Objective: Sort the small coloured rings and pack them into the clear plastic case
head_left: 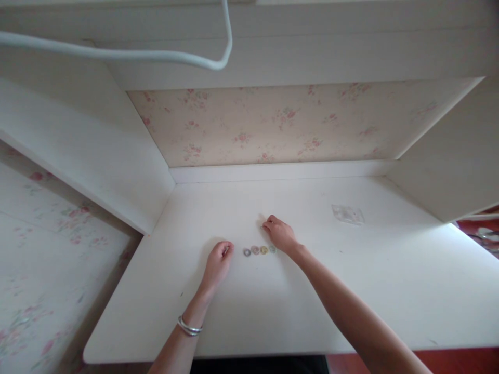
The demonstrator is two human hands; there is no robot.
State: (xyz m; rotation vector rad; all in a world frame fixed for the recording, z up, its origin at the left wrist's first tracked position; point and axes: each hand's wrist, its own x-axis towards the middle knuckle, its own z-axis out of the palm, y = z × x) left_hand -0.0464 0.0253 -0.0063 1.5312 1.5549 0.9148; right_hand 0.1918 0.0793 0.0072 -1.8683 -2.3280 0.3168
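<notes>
Small round bands lie in a row on the white desk (pixel 249 322): a dark grey one (pixel 247 252), a pinkish one (pixel 255 250), a yellow one (pixel 264 250) and a pale greenish one (pixel 272 249). They look like coiled rings, too small to name surely. To the left of the row, my left hand (pixel 219 261) rests with its fingers curled into a pinch; whatever is in it cannot be made out. Just behind the row, my right hand (pixel 280 235) pinches low over the desk, its fingertips together on something too small to name.
A clear plastic bag (pixel 348 214) lies flat at the back right. White side panels (pixel 463 156) and a flowered wall (pixel 288 124) enclose the desk. A white cable or rod (pixel 156 54) crosses overhead at the upper left. Red items (pixel 481 234) show past the right edge.
</notes>
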